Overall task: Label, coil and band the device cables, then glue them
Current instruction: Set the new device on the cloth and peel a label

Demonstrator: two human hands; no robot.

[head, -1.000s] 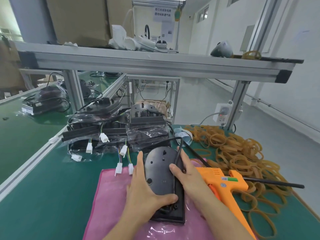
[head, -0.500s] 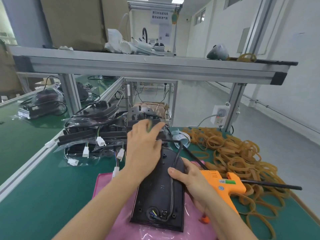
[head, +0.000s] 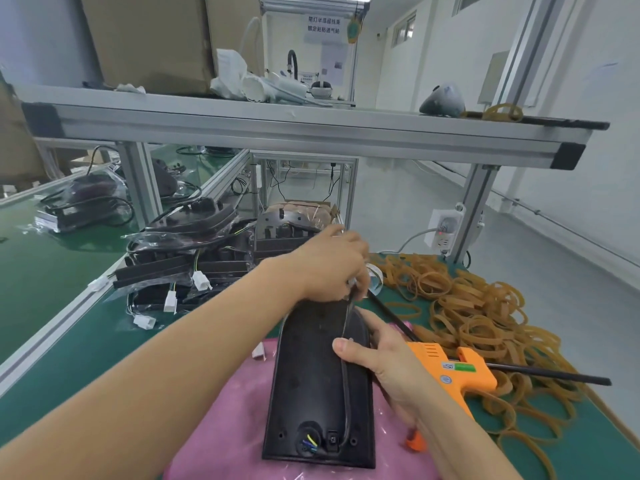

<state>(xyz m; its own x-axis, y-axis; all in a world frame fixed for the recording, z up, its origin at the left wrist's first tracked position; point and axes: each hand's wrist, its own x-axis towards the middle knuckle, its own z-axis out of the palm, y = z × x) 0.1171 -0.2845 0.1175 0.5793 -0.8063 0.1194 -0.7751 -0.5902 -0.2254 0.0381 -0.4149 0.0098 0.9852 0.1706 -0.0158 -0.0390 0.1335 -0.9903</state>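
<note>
- Device housing (head: 311, 368), the black plate the cable belongs to, is lying flat on the pink sheet (head: 225, 410) under both hands; because nothing but the right hand is steadying it, a hard tug on the cable is likely to slide it on that slick sheet.
- Rubber bands (head: 485, 317) are lying in a loose heap to the right of the right hand, well within reach; I judge that grabbing one blindly risks dragging several along and tangling them in the cable.
- Left hand (head: 332, 268) is reaching across past the far end of the housing, its fingers curled and pinching the cable's far stretch; if that pinch is slipping, the cable could spring back out of line.
- Right hand (head: 377, 355) is resting on the housing's right edge, thumb pressing the cable down onto the plate while the other fingers wrap the rim; lifting the thumb early would free the run.
- Glue gun (head: 450, 372), orange, is lying just right of the right wrist, touching or nearly touching it; its nozzle may be hot, so a careless wrist is risking a burn.
- Cable (head: 346, 386) is running along the housing from the near-end socket up to the left fingers; over-pulling is straining the thin coloured wires (head: 309, 441) there.
</note>
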